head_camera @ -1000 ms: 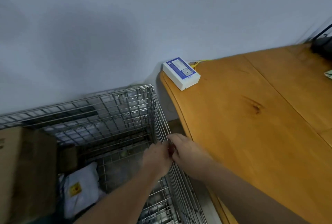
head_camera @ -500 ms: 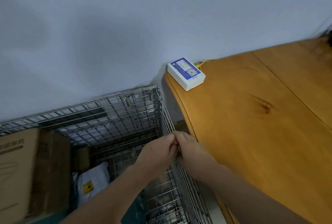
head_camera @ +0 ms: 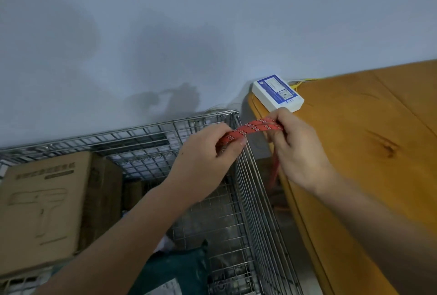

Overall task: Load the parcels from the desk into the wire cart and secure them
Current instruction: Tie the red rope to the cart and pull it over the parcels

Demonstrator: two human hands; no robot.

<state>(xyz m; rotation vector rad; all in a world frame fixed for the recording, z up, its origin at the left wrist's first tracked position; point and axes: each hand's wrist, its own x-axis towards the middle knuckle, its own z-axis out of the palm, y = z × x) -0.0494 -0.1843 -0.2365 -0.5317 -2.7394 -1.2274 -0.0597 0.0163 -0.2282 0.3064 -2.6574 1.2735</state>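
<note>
A red patterned rope [head_camera: 253,129] is stretched doubled between my two hands above the right rim of the wire cart [head_camera: 250,190]. My left hand [head_camera: 208,155] pinches its left end; my right hand [head_camera: 295,148] grips its right end, and a strand hangs down between cart and desk. In the cart lie a large cardboard box [head_camera: 45,209] with a printed tool outline, a dark teal parcel [head_camera: 175,268] and a smaller brown box [head_camera: 132,193]. A white box with a blue label [head_camera: 276,93] sits on the desk corner.
The wooden desk [head_camera: 369,152] runs along the cart's right side, with a narrow gap between them. A grey wall [head_camera: 189,34] stands directly behind the cart and the desk. Thin yellow wires [head_camera: 305,81] lie behind the white box.
Both hands have risen from the cart's right rim and drawn apart, and the red rope now shows stretched between them. The camera has tilted so more of the cart's contents show.
</note>
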